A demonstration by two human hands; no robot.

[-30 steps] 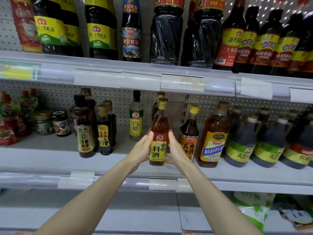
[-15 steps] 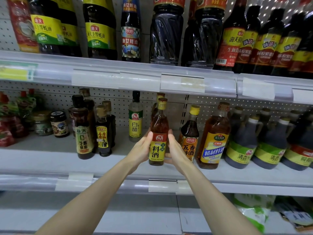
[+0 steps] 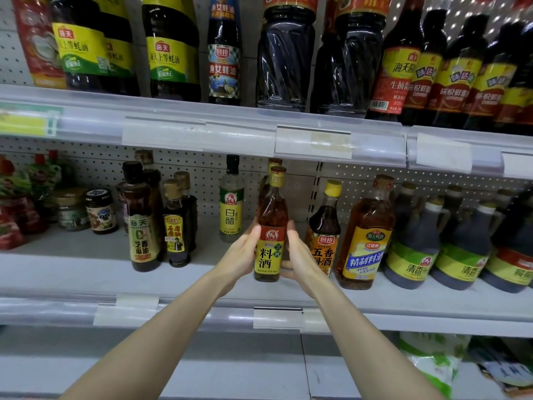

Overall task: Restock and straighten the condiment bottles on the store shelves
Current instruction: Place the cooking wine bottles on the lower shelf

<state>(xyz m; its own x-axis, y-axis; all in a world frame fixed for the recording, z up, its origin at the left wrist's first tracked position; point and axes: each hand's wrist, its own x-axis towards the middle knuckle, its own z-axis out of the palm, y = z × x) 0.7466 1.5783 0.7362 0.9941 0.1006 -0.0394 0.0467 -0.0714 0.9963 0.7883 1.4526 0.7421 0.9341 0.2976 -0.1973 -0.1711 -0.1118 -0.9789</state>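
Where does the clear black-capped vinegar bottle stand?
Head view: the clear black-capped vinegar bottle stands on the grey middle shelf, behind the left hand, left of the held amber yellow-labelled bottle.

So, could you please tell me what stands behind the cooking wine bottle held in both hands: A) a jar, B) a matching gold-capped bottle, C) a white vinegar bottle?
B: a second gold cap shows behind the cooking wine bottle that the left hand and right hand grip.
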